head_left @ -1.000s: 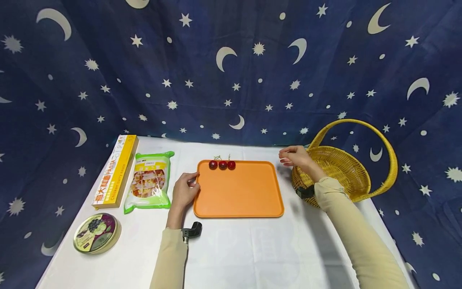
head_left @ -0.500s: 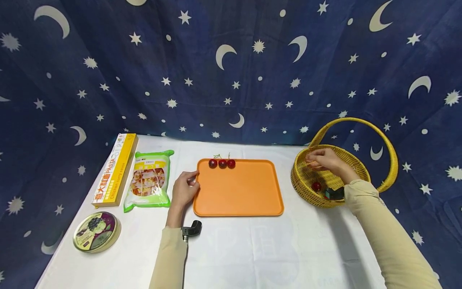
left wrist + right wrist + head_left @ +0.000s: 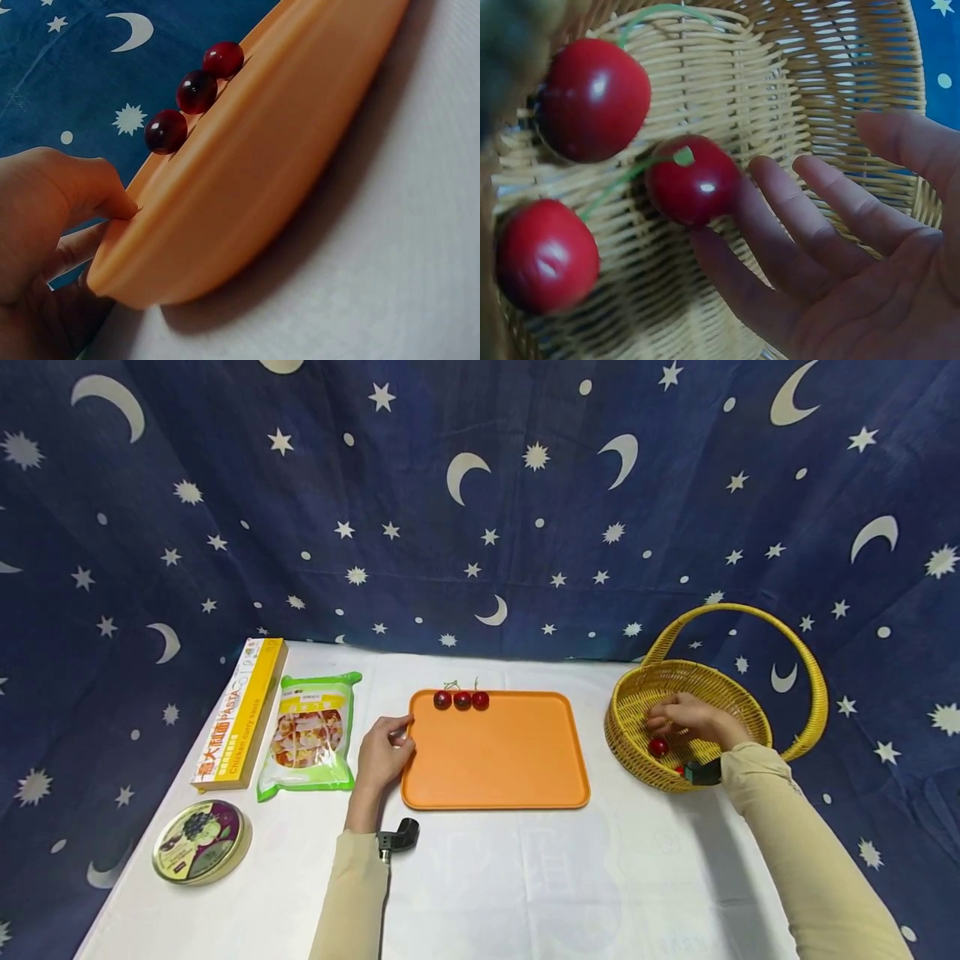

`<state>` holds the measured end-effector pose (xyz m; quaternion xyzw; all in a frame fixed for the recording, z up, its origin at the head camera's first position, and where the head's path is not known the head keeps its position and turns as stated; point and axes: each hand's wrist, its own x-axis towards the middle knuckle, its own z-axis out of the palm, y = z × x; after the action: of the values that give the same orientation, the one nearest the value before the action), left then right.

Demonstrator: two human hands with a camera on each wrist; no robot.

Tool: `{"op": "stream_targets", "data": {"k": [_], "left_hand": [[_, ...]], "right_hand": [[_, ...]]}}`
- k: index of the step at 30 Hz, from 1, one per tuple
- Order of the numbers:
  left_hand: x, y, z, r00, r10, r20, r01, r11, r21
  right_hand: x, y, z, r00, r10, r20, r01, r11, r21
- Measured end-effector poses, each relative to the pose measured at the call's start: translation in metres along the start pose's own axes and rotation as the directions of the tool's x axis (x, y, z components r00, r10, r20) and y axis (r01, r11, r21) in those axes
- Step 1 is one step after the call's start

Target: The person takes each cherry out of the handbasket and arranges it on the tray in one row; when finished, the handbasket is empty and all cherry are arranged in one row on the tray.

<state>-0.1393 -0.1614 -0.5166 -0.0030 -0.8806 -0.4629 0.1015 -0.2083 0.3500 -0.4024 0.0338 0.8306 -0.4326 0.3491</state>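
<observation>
Right grip (image 3: 693,720) spread loose inside the wicker basket (image 3: 738,692), fingertips (image 3: 761,169) against a red cherry (image 3: 692,180).
Two more cherries lie just beside it on the basket's weave. Well left of the basket, the left grip (image 3: 382,753) pinches the near-left rim of the orange tray (image 3: 495,760) on the white counter (image 3: 525,877); three dark cherries (image 3: 462,700) sit in a row at the tray's far edge. Beyond that hand, farther from the basket, lie a green snack bag (image 3: 309,735), a yellow pasta box (image 3: 240,714) and a round tin (image 3: 199,842).
</observation>
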Motion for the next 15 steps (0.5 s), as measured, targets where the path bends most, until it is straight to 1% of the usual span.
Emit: {"op": "stream_targets", "data": {"k": [4,9,12,15], "left_hand": [[0.0,0.001,0.0,1.0,-0.011,0.005,0.011,1.0,-0.001],[0.0,0.0,-0.001,1.0,-0.019,0.008,0.019,1.0,-0.006],[0.0,-0.001,0.0,1.0,-0.006,0.001,0.006,1.0,-0.009],[-0.001,-0.001,-0.001,1.0,0.005,-0.006,-0.005,1.0,-0.01]], "right_hand": [[0.004,0.002,0.007,1.0,-0.01,0.026,0.009,0.998,0.054],[0.01,-0.003,0.016,0.998,-0.019,0.065,0.012,0.995,0.096],[0.015,-0.007,0.019,0.996,0.0,0.084,-0.009,0.994,0.105],[0.019,-0.009,0.022,0.996,0.014,0.089,-0.021,0.997,0.079]]}}
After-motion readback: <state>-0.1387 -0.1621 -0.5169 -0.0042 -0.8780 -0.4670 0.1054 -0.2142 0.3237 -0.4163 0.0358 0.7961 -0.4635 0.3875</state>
